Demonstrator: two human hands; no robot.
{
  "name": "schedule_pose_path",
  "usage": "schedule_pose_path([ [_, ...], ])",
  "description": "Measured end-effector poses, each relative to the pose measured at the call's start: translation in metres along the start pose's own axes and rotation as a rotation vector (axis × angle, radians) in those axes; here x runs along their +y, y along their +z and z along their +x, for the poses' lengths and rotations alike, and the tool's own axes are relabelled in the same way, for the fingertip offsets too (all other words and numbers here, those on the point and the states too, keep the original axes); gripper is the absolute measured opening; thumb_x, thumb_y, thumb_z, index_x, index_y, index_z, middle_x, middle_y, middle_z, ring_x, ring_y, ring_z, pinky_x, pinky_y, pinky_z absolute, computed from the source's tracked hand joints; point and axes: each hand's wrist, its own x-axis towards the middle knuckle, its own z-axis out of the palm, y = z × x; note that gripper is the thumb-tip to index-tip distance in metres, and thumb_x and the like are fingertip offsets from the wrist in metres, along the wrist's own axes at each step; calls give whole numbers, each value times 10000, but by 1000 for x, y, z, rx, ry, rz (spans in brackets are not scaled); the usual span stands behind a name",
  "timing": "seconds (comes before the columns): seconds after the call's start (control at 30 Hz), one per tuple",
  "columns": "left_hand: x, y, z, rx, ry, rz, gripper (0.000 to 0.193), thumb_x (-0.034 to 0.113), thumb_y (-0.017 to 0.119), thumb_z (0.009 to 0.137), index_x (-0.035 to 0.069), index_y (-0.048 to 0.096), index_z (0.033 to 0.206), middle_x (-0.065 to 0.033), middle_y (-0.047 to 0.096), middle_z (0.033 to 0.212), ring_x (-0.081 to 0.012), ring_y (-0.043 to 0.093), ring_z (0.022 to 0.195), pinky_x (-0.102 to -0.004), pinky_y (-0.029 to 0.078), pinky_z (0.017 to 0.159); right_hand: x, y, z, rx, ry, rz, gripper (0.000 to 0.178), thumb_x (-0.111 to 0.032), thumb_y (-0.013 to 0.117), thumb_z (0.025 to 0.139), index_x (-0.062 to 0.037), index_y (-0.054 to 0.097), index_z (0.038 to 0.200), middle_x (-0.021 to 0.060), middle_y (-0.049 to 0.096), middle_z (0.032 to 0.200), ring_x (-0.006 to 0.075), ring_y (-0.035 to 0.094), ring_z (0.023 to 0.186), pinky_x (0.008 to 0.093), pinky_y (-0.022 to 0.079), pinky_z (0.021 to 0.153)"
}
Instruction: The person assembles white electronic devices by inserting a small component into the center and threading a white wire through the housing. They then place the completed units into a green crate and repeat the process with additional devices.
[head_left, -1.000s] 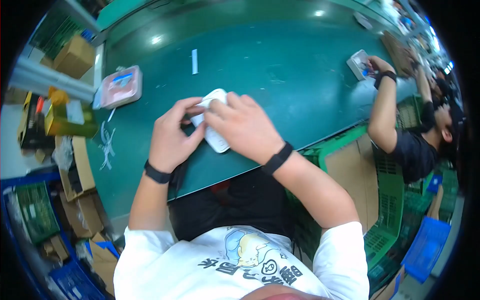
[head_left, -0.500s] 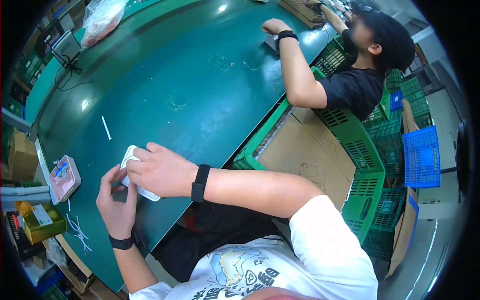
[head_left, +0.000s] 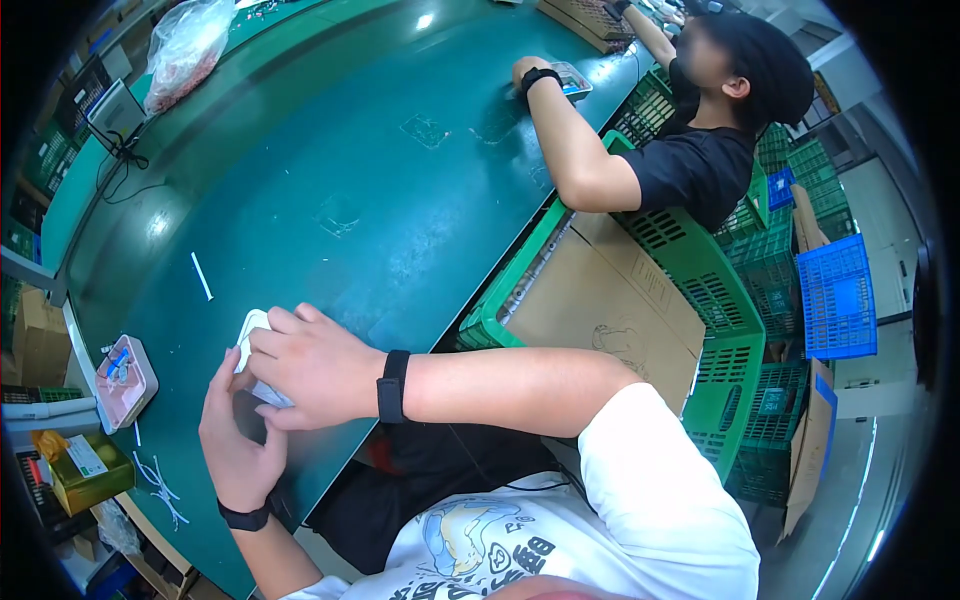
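Green table, pink tray, right hand, left hand, white case between hands.
The tray stands left of the left hand. The right hand grips the case from above; the left hand touches its edge, seemingly bracing it; whether it grips cannot be told.

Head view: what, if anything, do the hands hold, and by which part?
A white round-cornered case: the right hand holds it across its middle; the left hand has fingers at its left edge, their grip unclear.

I saw a white piece, green table, pink tray, blue basket and a white shirt with a blue-and-yellow cartoon.
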Motion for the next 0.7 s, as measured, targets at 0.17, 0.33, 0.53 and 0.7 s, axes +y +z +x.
schedule_pose_path([
  [0.17, 13, 0, 1, -65, 101, 115, 999, 177, 976, 808, 12, 513, 1678, -243, 673, 1547, -450, 646, 1435, -529, 536, 1183, -1, 6, -4, -8, 35, -17, 288, -302, 820, 895, -103, 771, 1097, 71, 661, 1128, 298, 603, 1109, 470, 470, 913],
  [0.33, 17, 12, 4, -62, 175, 223, 1166, 246, 1057, 730, -1, 462, 1702, -246, 597, 1618, -506, 539, 1528, -576, 506, 1211, -2, 18, -5, 70, 69, -18, 248, -273, 816, 875, -92, 773, 1039, 73, 664, 1109, 300, 609, 1089, 482, 471, 907],
  [0.53, 8, 24, 5, -17, 178, 213, 1191, 258, 1068, 722, -3, 454, 1709, -250, 605, 1590, -513, 518, 1556, -588, 499, 1219, -9, 9, 0, -15, 258, 68, 124, -215, 795, 860, -98, 754, 863, 71, 670, 1033, 306, 631, 1031, 493, 475, 875],
  [0.7, 6, 19, 5, -38, 188, 206, 1212, 173, 1045, 707, 7, 434, 1739, -254, 575, 1643, -483, 563, 1524, -560, 507, 1243, -9, -4, 8, -66, 342, 117, 150, -206, 788, 857, -113, 735, 752, 67, 702, 984, 308, 676, 1002, 488, 519, 830],
])
